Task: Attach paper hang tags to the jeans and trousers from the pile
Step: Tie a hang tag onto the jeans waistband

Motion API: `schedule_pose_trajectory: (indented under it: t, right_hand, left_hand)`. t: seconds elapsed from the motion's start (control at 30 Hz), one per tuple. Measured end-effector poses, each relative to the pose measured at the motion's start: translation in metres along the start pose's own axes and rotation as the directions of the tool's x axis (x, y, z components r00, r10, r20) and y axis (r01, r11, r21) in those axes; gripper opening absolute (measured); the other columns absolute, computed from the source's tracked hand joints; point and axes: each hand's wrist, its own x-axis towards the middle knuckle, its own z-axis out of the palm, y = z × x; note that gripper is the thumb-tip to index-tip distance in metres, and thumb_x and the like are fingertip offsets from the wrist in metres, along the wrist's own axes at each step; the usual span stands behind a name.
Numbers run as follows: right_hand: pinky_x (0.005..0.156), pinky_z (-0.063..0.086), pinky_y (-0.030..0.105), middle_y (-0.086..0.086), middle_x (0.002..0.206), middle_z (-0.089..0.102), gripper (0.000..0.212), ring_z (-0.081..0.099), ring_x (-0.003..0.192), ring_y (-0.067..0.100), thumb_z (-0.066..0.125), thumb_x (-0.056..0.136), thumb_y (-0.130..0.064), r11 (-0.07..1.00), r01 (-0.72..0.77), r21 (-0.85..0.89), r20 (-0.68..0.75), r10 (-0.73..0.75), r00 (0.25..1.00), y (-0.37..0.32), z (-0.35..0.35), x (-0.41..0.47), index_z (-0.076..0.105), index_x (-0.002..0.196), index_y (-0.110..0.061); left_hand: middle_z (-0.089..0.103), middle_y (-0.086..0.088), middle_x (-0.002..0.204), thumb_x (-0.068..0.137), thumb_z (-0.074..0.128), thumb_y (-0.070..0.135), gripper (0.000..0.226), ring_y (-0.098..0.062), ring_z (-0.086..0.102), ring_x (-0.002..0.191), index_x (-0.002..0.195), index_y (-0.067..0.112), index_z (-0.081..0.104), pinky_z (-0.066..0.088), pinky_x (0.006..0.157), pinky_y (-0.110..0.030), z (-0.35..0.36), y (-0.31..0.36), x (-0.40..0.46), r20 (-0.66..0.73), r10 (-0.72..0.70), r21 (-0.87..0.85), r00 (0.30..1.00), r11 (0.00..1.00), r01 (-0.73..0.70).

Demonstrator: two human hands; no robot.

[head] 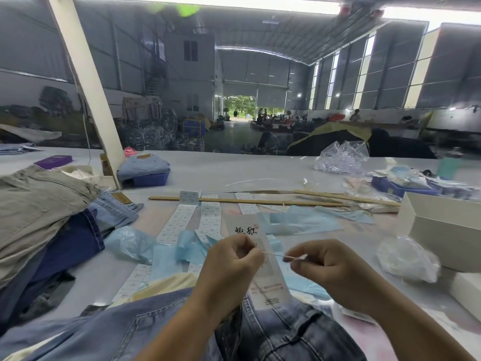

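A long white paper hang tag [269, 282] with black characters at its top stands up between my hands, above blue jeans [161, 327] spread at the near edge of the table. My left hand [231, 264] pinches the tag together with one end of a thin white string [277, 254]. My right hand [328, 267] pinches the string's other end, so it is stretched across the tag. A pile of khaki trousers [39, 204] and dark and light jeans lies at the left.
Strips of white size stickers [179, 222] and blue backing scraps [299, 222] litter the table's middle. Wooden sticks [247, 201] lie beyond them. White boxes [447, 230] and crumpled clear plastic [406, 259] sit at the right. Folded jeans on a blue tray [144, 168] stand behind a slanted post.
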Motion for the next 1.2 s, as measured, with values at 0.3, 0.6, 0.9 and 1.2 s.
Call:
schedule_pose_trajectory:
  t: [0.3, 0.6, 0.9, 1.2]
  right_hand:
    - [0.066, 0.036, 0.035, 0.024, 0.076, 0.065, 0.01, 0.048, 0.067, 0.021, 0.066, 0.085, -0.032, 0.999, -0.043, -0.023, -0.028, 0.043, 0.999, 0.01, -0.001, -0.024, 0.076, 0.084, -0.028]
    - [0.061, 0.029, 0.034, 0.009, 0.064, 0.053, 0.042, 0.04, 0.063, 0.02, 0.073, 0.071, -0.055, 0.996, 0.003, 0.088, 0.026, -0.005, 1.0, 0.02, -0.007, -0.034, 0.078, 0.088, -0.017]
    - [0.065, 0.036, 0.032, 0.027, 0.076, 0.065, 0.036, 0.051, 0.068, 0.018, 0.073, 0.072, -0.05, 0.996, -0.01, 0.086, 0.094, 0.002, 0.996, 0.026, -0.004, -0.04, 0.079, 0.086, -0.017]
    - [0.064, 0.041, 0.028, 0.014, 0.074, 0.07, 0.021, 0.057, 0.068, 0.011, 0.069, 0.085, -0.035, 0.998, -0.032, 0.047, 0.103, 0.027, 0.994, 0.031, -0.003, -0.048, 0.079, 0.084, -0.017]
  left_hand:
    - [0.071, -0.001, 0.075, 0.088, 0.071, 0.028, 0.024, -0.016, 0.065, 0.069, 0.068, 0.015, 0.065, 0.053, 0.058, -0.032, 0.002, -0.004, -0.01, -0.049, 0.004, 0.02, 0.999, 1.0, -0.003]
    - [0.07, 0.001, 0.075, 0.087, 0.072, 0.03, 0.028, -0.011, 0.064, 0.065, 0.064, 0.019, 0.061, 0.049, 0.052, -0.021, 0.001, -0.011, -0.017, -0.012, -0.034, 0.079, 0.999, 0.996, 0.035]
    - [0.067, 0.006, 0.068, 0.086, 0.075, 0.032, 0.023, 0.0, 0.059, 0.06, 0.069, 0.019, 0.065, 0.045, 0.053, -0.012, 0.005, -0.015, -0.017, 0.033, -0.043, 0.142, 0.999, 0.989, 0.037]
    - [0.069, 0.012, 0.072, 0.084, 0.075, 0.038, 0.023, -0.003, 0.063, 0.07, 0.069, 0.023, 0.065, 0.049, 0.064, -0.02, 0.011, -0.021, -0.016, 0.07, -0.071, 0.178, 0.995, 0.982, 0.057]
